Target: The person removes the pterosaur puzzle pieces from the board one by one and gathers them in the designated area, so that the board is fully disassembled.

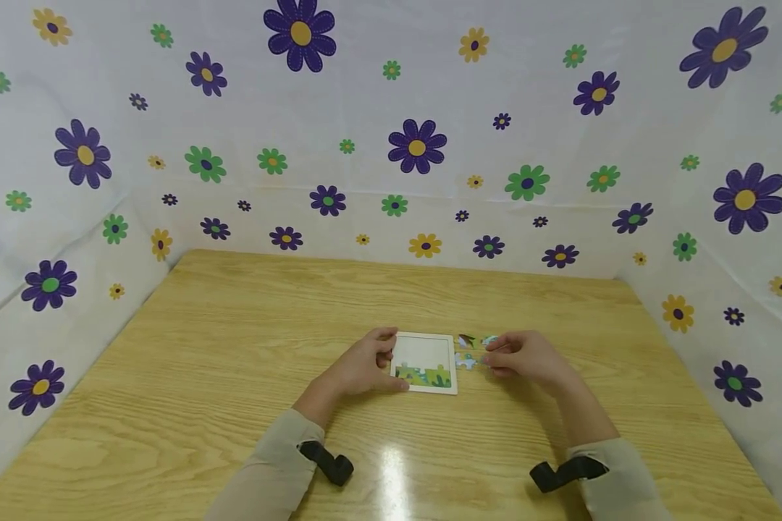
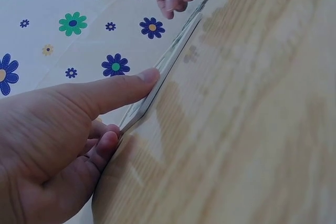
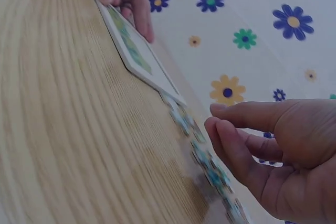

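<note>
A white square puzzle frame [image 1: 425, 336] lies on the table, its lower part filled with green jigsaw pieces [image 1: 423, 375]. My left hand [image 1: 365, 362] holds the frame by its left side, thumb on the near corner and fingers at the far corner. Right of the frame lie several loose jigsaw pieces [image 1: 465, 361], some blue and one dark and green. Over these pieces hovers my right hand [image 1: 524, 356], thumb and index fingertips close together, with nothing visible between them in the right wrist view. It partly hides the pieces beneath it in the head view.
The wooden table [image 1: 267, 311] has visible grain and a bright reflection near its front. A white cloth with printed flowers [image 1: 417, 147] stands around the back and both sides. Black straps [image 1: 326, 463] sit over both sleeves at the wrists.
</note>
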`<state>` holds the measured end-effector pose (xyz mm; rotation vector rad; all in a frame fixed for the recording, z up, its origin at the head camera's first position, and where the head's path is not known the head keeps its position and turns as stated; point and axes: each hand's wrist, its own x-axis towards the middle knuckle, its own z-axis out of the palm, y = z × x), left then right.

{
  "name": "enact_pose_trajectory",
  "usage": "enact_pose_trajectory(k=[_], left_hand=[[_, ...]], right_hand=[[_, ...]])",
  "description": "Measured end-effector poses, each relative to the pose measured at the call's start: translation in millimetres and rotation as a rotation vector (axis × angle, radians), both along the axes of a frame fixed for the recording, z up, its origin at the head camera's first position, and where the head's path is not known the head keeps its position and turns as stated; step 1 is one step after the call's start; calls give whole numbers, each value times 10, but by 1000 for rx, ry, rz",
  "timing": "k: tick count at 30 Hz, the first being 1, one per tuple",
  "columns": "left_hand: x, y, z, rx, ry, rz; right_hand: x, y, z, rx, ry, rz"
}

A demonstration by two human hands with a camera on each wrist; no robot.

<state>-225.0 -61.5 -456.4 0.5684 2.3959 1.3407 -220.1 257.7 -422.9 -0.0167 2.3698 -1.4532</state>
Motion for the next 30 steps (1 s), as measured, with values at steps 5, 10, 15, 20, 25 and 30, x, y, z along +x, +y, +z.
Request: enact_pose_trajectory(k=[5,10,15,20,25,30], left_hand=[[-4,-7,5,-13,-1,12],[-26,-4,-10,-6,3,23],[-32,18,-40,1,-6,23],[-16,26,-61,-10,-8,13],[-9,9,-41,-18,-11,21],[-5,-28,-24,3,-36,10]], right_hand=[[4,-286,22,-18,3,39],[11,-537,7,-41,-10,103],[29,-667,-34,-30,-11,153],[48,-757,-101,-66,7,203],[82,-922,-128,-155,-2,229],[120,-1107,-191,-112,60,243]])
